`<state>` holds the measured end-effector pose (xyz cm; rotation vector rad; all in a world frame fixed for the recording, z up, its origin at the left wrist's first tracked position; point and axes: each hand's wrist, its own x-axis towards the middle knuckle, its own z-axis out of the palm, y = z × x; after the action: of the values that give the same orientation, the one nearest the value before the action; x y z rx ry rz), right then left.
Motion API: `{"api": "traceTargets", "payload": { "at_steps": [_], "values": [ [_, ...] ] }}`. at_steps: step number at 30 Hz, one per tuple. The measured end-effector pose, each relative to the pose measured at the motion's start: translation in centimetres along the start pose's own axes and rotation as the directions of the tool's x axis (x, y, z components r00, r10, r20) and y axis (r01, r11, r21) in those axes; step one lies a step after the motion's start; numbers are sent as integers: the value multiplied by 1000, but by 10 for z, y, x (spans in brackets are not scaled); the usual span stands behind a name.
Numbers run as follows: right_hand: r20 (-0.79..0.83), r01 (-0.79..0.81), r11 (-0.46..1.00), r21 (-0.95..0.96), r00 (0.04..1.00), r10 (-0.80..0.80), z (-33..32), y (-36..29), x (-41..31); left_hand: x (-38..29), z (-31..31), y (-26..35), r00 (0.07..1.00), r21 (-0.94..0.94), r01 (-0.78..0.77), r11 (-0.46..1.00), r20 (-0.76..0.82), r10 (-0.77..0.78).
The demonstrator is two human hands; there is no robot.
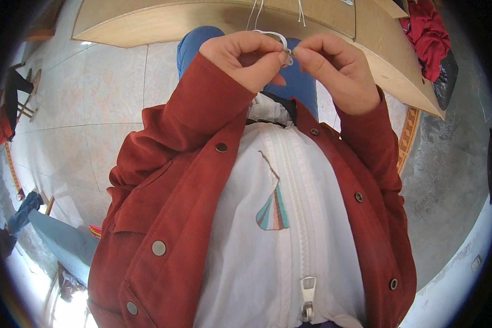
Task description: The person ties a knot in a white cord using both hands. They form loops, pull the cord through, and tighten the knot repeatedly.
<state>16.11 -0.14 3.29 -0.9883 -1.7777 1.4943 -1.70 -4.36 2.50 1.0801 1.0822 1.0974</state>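
Note:
Both my hands are raised before the table edge, their fingertips almost meeting. My left hand [250, 59] pinches a looped white cord [279, 36] between thumb and forefinger. A small pale piece [289, 60], too small to name, hangs at the pinch. From the other side, my right hand [336, 67] has thumb and forefinger closed at the same spot, on what looks like the cord's knotted end; its fingers partly hide it. Blue trouser legs [197, 45] lie below the hands.
A wooden table [168, 26] curves across the front, with thin white strings [301, 14] over its edge. Dark red cloth [426, 37] and a black plastic bag [445, 78] are at its right end. Wooden chair legs [26, 108] and a blue-grey panel [63, 238] stand to the left.

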Motion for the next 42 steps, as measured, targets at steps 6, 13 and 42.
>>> {"api": "traceTargets", "payload": {
  "at_steps": [6,13,42],
  "values": [
    [40,8,1000,29,999,-9,0,1,2,-2,1,-1,997,45,-30,999,-66,33],
    [145,-133,982,131,983,114,-5,-5,5,-2,2,-7,992,101,-68,993,-97,78],
    [45,-215,938,271,977,211,0,5,0,-2,6,-22,955,335,-185,924,-161,250]
  ]
}}
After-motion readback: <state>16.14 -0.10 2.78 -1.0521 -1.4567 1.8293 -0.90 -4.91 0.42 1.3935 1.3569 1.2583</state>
